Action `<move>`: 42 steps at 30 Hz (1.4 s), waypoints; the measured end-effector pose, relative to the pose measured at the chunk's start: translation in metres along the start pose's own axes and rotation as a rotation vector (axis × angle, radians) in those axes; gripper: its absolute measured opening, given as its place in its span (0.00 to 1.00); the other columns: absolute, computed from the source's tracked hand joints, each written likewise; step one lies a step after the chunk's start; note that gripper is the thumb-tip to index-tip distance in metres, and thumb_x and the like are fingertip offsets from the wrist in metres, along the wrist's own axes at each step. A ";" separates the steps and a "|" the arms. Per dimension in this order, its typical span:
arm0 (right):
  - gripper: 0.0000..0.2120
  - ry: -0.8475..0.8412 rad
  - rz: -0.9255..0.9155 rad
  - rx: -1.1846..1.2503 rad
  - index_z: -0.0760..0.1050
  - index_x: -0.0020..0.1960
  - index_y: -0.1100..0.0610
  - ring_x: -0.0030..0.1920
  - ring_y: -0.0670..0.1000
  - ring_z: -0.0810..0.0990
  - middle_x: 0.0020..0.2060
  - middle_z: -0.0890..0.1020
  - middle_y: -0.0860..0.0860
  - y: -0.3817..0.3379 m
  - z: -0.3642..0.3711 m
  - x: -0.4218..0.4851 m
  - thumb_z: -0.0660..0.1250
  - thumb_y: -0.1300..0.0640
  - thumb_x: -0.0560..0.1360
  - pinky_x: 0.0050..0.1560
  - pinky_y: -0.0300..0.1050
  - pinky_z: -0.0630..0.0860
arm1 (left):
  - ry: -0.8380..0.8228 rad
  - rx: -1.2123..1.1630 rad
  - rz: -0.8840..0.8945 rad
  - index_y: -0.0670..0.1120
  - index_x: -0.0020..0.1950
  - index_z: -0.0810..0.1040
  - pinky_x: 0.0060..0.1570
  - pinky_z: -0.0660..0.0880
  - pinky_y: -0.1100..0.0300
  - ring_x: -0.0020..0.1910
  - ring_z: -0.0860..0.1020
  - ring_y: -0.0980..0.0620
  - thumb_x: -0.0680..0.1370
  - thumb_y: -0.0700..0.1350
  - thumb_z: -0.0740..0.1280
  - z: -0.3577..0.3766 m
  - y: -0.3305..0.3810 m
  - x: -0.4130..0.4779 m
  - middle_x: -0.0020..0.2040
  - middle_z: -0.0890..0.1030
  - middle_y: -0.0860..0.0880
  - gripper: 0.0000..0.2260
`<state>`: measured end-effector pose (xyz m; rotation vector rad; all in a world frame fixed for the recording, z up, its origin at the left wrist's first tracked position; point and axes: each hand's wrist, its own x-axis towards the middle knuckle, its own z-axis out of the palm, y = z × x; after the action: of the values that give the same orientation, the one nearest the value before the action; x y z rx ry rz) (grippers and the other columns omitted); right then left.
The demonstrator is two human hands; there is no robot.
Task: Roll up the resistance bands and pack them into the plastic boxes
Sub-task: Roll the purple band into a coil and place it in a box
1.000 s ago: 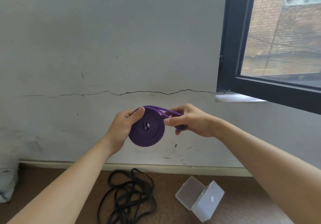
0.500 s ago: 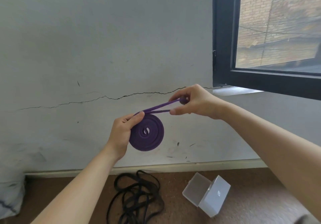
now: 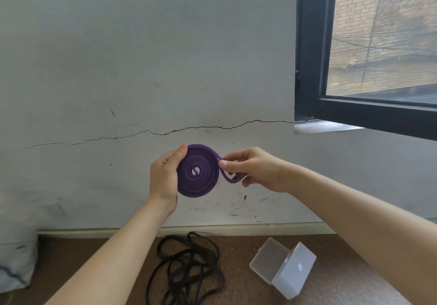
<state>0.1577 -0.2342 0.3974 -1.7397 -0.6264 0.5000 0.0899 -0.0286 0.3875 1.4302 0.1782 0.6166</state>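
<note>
A purple resistance band (image 3: 198, 171) is wound into a flat coil in front of the wall. My left hand (image 3: 165, 174) grips the coil's left edge, thumb on its top. My right hand (image 3: 253, 168) pinches the short loose end of the same band, which curls in a small loop just right of the coil. Below on the brown floor lies a loose tangle of black resistance bands (image 3: 186, 269). A clear plastic box (image 3: 283, 269) stands open to their right, lid up, nothing visible inside.
A cracked grey wall (image 3: 142, 68) fills the view ahead, with a pale skirting strip at its foot. A black-framed window (image 3: 312, 68) and its sill are at the upper right. A white cloth-like bundle (image 3: 14, 264) lies at the lower left.
My right hand came down from its raised, stretched-out position and now holds the tail close beside the coil. The loose end is shorter and the coil is larger.
</note>
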 end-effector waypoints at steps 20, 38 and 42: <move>0.17 -0.006 0.057 0.334 0.84 0.57 0.63 0.46 0.54 0.83 0.48 0.84 0.57 0.003 0.017 -0.003 0.76 0.53 0.74 0.45 0.42 0.83 | 0.077 -0.062 -0.009 0.46 0.44 0.86 0.46 0.79 0.51 0.43 0.82 0.47 0.80 0.50 0.69 0.008 0.002 -0.009 0.43 0.85 0.45 0.11; 0.19 -0.029 0.031 0.262 0.84 0.57 0.63 0.40 0.48 0.77 0.47 0.85 0.55 -0.005 -0.006 -0.004 0.77 0.52 0.71 0.41 0.42 0.72 | 0.014 -0.067 -0.021 0.42 0.47 0.86 0.49 0.78 0.50 0.44 0.82 0.46 0.80 0.49 0.69 0.008 0.013 -0.010 0.45 0.85 0.43 0.11; 0.22 -0.025 0.044 0.296 0.84 0.57 0.62 0.44 0.50 0.77 0.45 0.84 0.54 0.001 0.006 0.000 0.78 0.50 0.67 0.44 0.44 0.73 | 0.040 -0.089 -0.033 0.45 0.46 0.86 0.48 0.78 0.51 0.43 0.82 0.47 0.80 0.49 0.69 0.008 0.013 -0.010 0.43 0.86 0.45 0.10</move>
<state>0.1538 -0.2299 0.3946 -1.4708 -0.5043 0.6133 0.0821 -0.0402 0.3984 1.3270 0.2033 0.6189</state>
